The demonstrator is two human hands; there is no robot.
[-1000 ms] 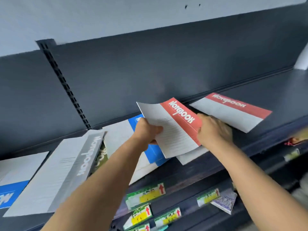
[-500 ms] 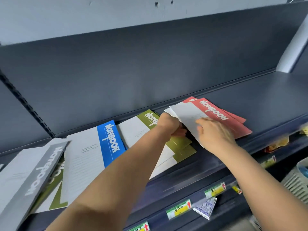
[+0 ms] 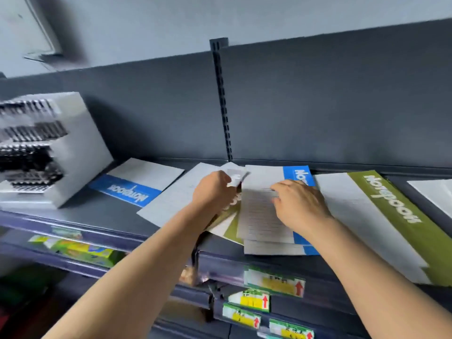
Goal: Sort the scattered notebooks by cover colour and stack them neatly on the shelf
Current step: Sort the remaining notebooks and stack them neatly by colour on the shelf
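Blue notebook (image 3: 264,211) under flat right hand (image 3: 300,204), left hand (image 3: 215,192) pinching grey notebook (image 3: 176,196) just beside

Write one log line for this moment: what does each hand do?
left hand: grips grey notebook | right hand: rests on blue notebook | shelf: colours mixed

Shop: price labels (image 3: 274,283) with red arrows are lining shelf (image 3: 97,216) edges, a slotted upright (image 3: 223,106) is carrying shelving, packaged goods (image 3: 83,250) are sitting below.
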